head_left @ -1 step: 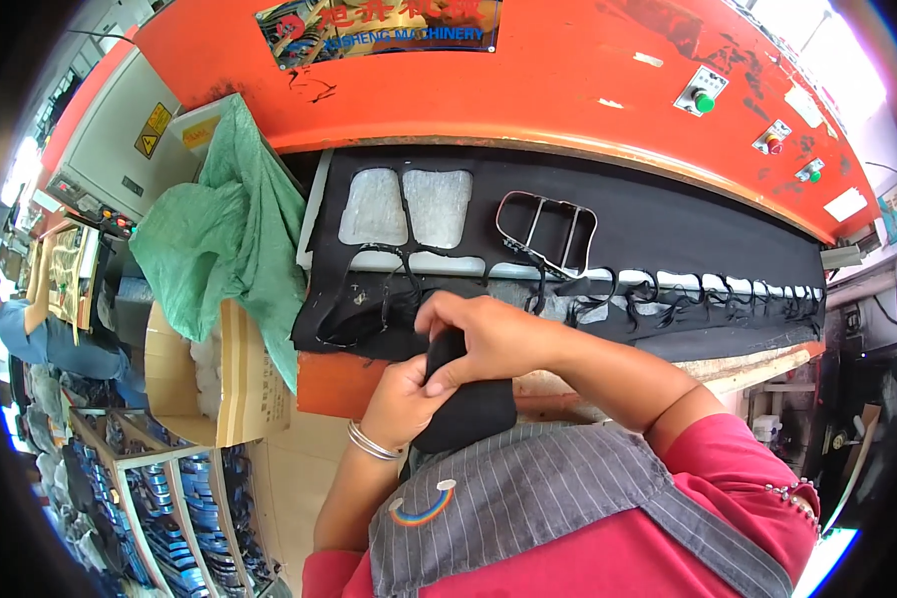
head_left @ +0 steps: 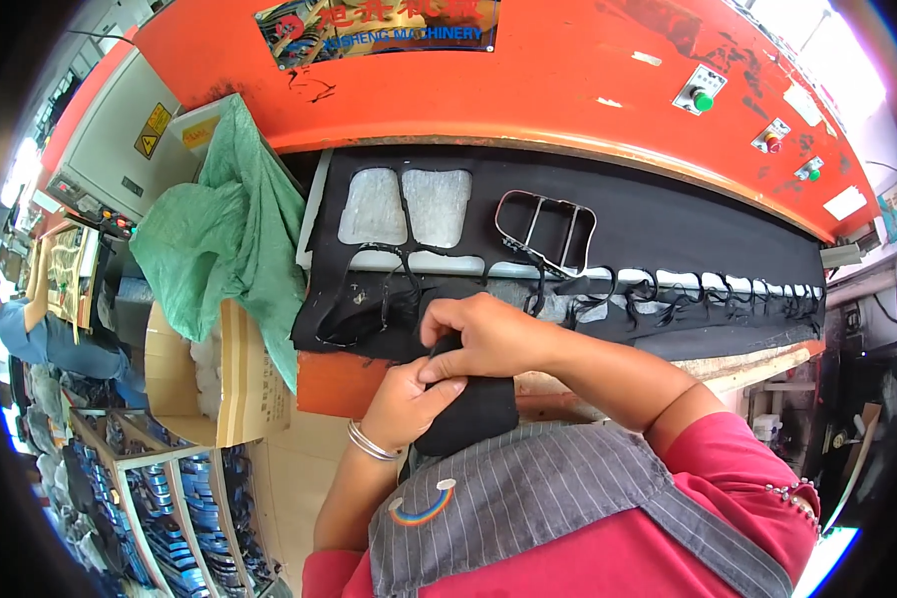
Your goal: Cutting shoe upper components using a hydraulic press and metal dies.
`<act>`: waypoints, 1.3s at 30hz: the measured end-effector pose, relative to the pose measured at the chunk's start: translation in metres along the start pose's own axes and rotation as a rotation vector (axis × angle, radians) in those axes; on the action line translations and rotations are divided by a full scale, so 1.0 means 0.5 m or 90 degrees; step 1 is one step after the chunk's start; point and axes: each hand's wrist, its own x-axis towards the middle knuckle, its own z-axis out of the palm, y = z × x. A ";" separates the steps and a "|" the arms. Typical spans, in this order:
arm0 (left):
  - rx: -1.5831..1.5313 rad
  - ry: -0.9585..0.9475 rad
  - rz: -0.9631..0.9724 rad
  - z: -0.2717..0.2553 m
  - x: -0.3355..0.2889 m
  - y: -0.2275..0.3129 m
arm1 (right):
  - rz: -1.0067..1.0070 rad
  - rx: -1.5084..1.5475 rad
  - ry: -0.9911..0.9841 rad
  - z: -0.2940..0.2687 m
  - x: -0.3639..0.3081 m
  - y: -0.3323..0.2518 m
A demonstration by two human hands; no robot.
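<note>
Left hand: my left hand (head_left: 394, 404) comes in from below, fingers closed around the near-left edge of the black piece (head_left: 473, 414); thumb lies across its surface
Right hand: my right hand (head_left: 488, 334) reaches in from the right, fingers bent, thumb and index pinched narrow on the same piece, right against my left hand
Black piece: between both hands, in front of my apron (head_left: 528, 488), at the near edge of the bench (head_left: 341, 384); smooth, lower part hanging; single or stacked, can't tell; contact with apron, can't tell
Bangles: silvery bangles (head_left: 372, 445) on my left wrist
Black sheet: black sheet (head_left: 688, 214) spread across the bench; two big cut-out openings at far left showing a pale surface, a row of openings along the near side, thin torn strips between them
Metal frame: metal frame (head_left: 534, 223) with two crossbars, lying on the sheet, right of the two big openings
Machine: orange machine (head_left: 568, 95) behind the bench; green button (head_left: 704, 101) on its front
Left side: green cloth (head_left: 204, 229) draped beside the bench, cardboard box (head_left: 252, 384) below it, rack (head_left: 174, 450) with dark bluish parts
Co-worker: person in blue (head_left: 65, 344) at far left
</note>
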 end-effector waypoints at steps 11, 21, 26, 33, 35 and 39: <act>-0.234 -0.029 -0.040 -0.004 0.017 0.006 | 0.110 -0.527 0.090 -0.270 -0.088 0.159; 0.587 0.244 0.072 -0.026 0.113 -0.047 | 0.086 -0.417 0.015 -0.297 -0.105 0.255; 0.648 0.288 0.366 -0.015 0.165 0.012 | 0.133 -0.311 0.291 -0.198 -0.063 0.235; 0.779 0.311 0.351 -0.008 0.309 -0.063 | 0.142 -0.443 0.439 -0.092 -0.007 0.277; 0.765 0.328 0.366 -0.011 0.308 -0.078 | 0.125 -0.422 0.412 -0.099 -0.025 0.281; 0.744 0.340 0.389 -0.011 0.305 -0.085 | 0.152 -0.368 0.377 -0.114 -0.039 0.285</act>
